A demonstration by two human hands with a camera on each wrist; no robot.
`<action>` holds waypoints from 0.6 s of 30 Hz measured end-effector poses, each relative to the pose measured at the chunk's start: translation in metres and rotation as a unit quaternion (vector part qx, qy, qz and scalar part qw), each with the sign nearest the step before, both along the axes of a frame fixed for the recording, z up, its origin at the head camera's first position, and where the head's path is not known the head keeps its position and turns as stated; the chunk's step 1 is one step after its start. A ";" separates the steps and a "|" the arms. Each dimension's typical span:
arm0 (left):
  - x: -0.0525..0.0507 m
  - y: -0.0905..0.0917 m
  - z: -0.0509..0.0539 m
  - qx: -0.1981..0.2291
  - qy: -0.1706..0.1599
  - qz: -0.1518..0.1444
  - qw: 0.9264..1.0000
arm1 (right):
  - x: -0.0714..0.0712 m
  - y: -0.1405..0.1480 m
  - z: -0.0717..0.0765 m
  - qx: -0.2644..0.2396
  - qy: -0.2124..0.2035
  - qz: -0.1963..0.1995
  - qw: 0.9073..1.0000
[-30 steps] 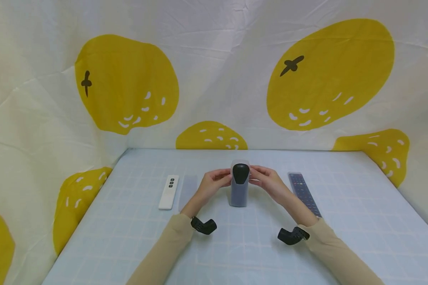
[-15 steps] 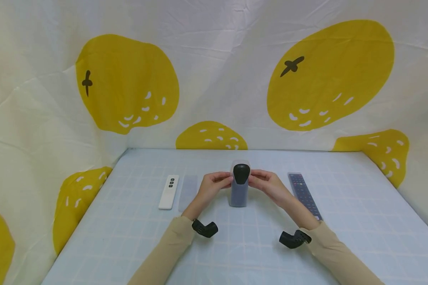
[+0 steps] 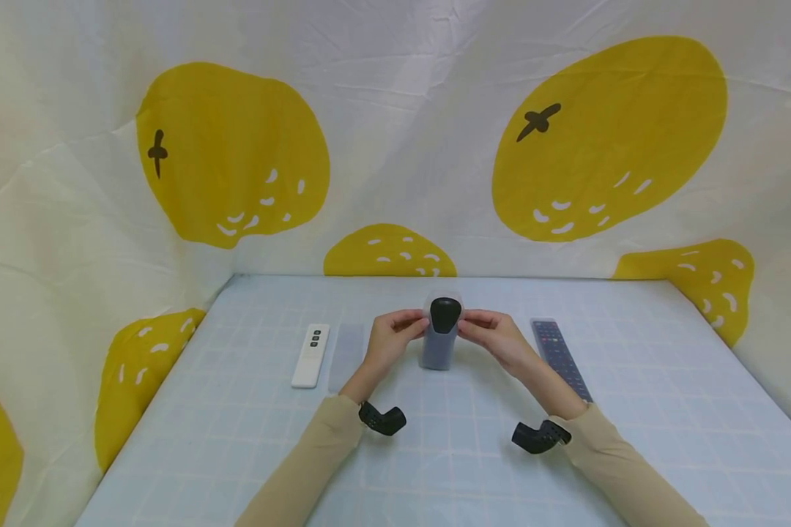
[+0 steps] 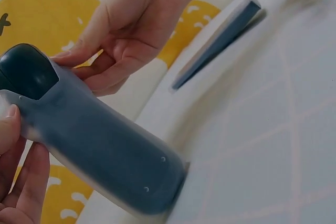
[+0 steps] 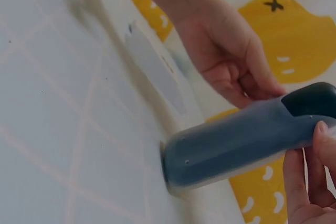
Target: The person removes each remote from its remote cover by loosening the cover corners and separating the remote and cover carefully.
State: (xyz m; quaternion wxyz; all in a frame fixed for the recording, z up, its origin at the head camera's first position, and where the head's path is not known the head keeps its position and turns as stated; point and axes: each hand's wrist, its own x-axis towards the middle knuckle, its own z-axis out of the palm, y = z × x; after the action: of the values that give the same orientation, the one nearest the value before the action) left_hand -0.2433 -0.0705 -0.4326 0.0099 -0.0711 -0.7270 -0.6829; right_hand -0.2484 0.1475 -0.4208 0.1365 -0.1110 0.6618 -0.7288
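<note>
A black rounded remote control [image 3: 445, 315] sits in a translucent bluish cover [image 3: 438, 353], its dark end showing through the opening near the top. Both hands hold the covered remote steeply at the middle of the table. My left hand [image 3: 390, 340] pinches the cover's upper left edge between thumb and fingers. On the opposite edge, the right hand [image 3: 499, 340] pinches in the same way. Seen from the left wrist, the cover's lower end [image 4: 157, 192] is close to the tabletop; whether it touches is unclear. The remote's lower part is hidden inside the cover.
A white remote [image 3: 310, 356] with several dark buttons lies left of the hands. Beside it is a flat translucent cover [image 3: 347, 357]. To the right lies a dark, many-buttoned remote [image 3: 559, 357], partly behind the right forearm. A white curtain [image 3: 409, 146] with yellow fruit prints encloses the table.
The covered remote has risen slightly and tilted, its lower end shifting away from me. Both hands keep their pinch on the cover's edges. The other items stay put.
</note>
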 end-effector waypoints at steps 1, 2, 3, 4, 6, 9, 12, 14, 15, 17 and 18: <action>0.001 0.000 0.000 -0.001 0.001 0.002 1.000 | 0.000 0.000 -0.001 -0.001 0.002 -0.004 1.000; 0.002 0.000 0.000 -0.002 0.002 0.004 1.000 | 0.001 -0.001 -0.001 -0.002 0.004 -0.008 1.000; 0.002 0.000 -0.001 -0.002 0.004 0.006 1.000 | 0.001 -0.002 -0.001 -0.003 0.005 -0.012 1.000; 0.002 0.000 -0.001 -0.002 0.006 0.007 1.000 | 0.001 -0.002 -0.001 -0.002 0.006 -0.015 1.000; 0.002 -0.001 -0.003 0.001 0.002 0.011 1.000 | 0.002 -0.004 -0.001 0.000 0.005 -0.020 1.000; 0.002 -0.003 -0.005 0.003 0.002 0.012 1.000 | 0.003 -0.005 -0.001 0.006 0.003 -0.023 1.000; 0.001 -0.004 -0.005 0.006 0.002 0.008 1.000 | 0.003 -0.006 0.000 0.017 0.007 -0.024 1.000; 0.004 -0.005 -0.001 0.003 0.004 0.005 1.000 | 0.003 -0.006 0.001 0.027 0.009 -0.023 0.999; 0.007 -0.005 0.003 -0.001 0.004 0.004 1.000 | 0.003 -0.006 0.001 0.034 0.010 -0.023 0.999; 0.011 -0.005 0.008 -0.005 0.004 0.005 1.000 | 0.003 -0.006 0.002 0.045 0.011 -0.022 0.999; 0.011 -0.006 0.008 -0.006 0.007 0.006 1.000 | 0.003 -0.006 0.002 0.050 0.011 -0.022 0.998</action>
State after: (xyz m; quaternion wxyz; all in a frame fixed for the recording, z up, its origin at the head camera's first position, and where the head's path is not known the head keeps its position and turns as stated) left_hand -0.2319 -0.0761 -0.4250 0.0188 -0.0719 -0.7313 -0.6780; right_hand -0.2458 0.1418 -0.4189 0.1184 -0.0975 0.7013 -0.6962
